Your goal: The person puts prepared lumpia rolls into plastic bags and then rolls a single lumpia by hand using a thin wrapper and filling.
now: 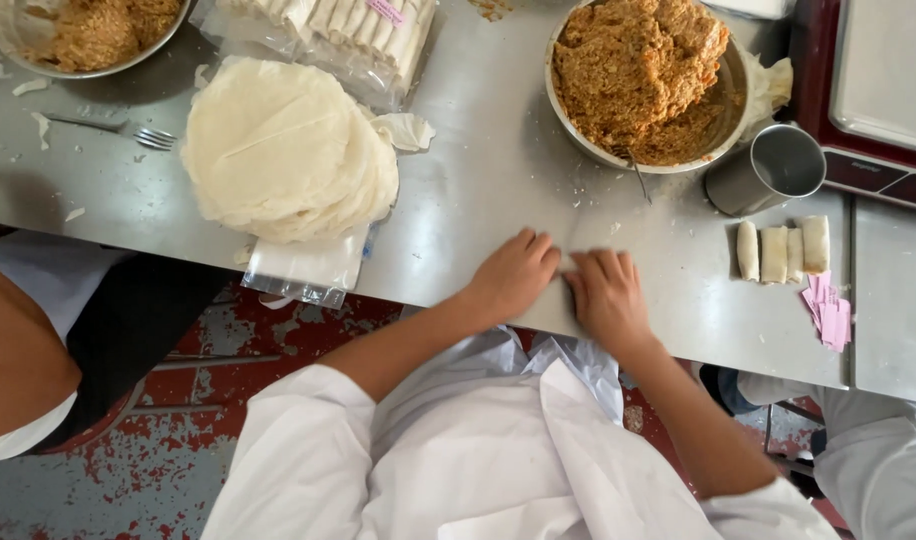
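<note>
My left hand [513, 275] and my right hand [608, 295] lie palm down side by side near the front edge of the steel table [478, 190], fingertips almost touching. Whatever is under the palms is hidden. A large steel bowl of brown crumbly filling [643, 80] stands just beyond my hands. To the left lies a thick stack of round white wrappers [288, 150]. Several finished white rolls [783, 250] lie in a row to the right of my right hand.
A metal cup [768, 170] stands by the bowl, and pink paper slips [828, 310] lie near the rolls. A second bowl of filling [88, 35], a fork [128, 130] and a plastic bag of rolls [348, 30] are at the far left. Other people sit at the left [28, 340] and the lower right [878, 460].
</note>
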